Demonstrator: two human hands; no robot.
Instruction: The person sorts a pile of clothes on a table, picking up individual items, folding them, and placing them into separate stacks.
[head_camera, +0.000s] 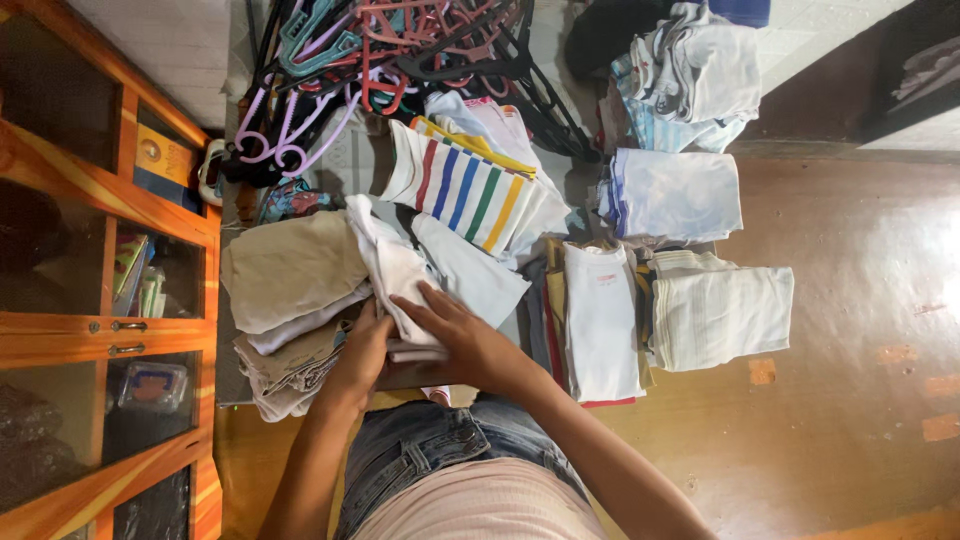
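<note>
A white garment (400, 265) lies in front of me on the floor, partly folded. My right hand (465, 335) presses flat on its near end. My left hand (362, 350) grips the same garment's edge from the left, fingers curled under the cloth. A beige stack of folded clothes (285, 270) sits just left of my hands. A striped shirt (460, 190) with red, blue, green and yellow bars lies just beyond the white garment.
Folded white stacks (600, 310), (720, 315), (675, 195) stand to the right. A heap of plastic hangers (390, 50) lies at the far side. A wooden glass-door cabinet (110, 330) runs along the left. Loose clothes (690, 70) pile at the far right.
</note>
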